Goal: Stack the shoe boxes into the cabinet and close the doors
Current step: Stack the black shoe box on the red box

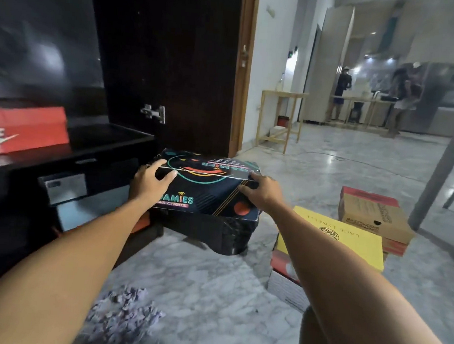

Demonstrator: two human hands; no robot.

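- Head view: black shoe box (205, 194) held just beside the open cabinet (108, 141), above the floor.
- Left hand (149, 179) and right hand (262, 192) grip opposite lid corners, fingers curled over.
- Likely light, stiff cardboard; the lid may lift, so supporting the base seems safer.

Cut off and blurred

The red shoe box (24, 131) ran past the left edge; distant people (342, 92) were too blurred to make out.
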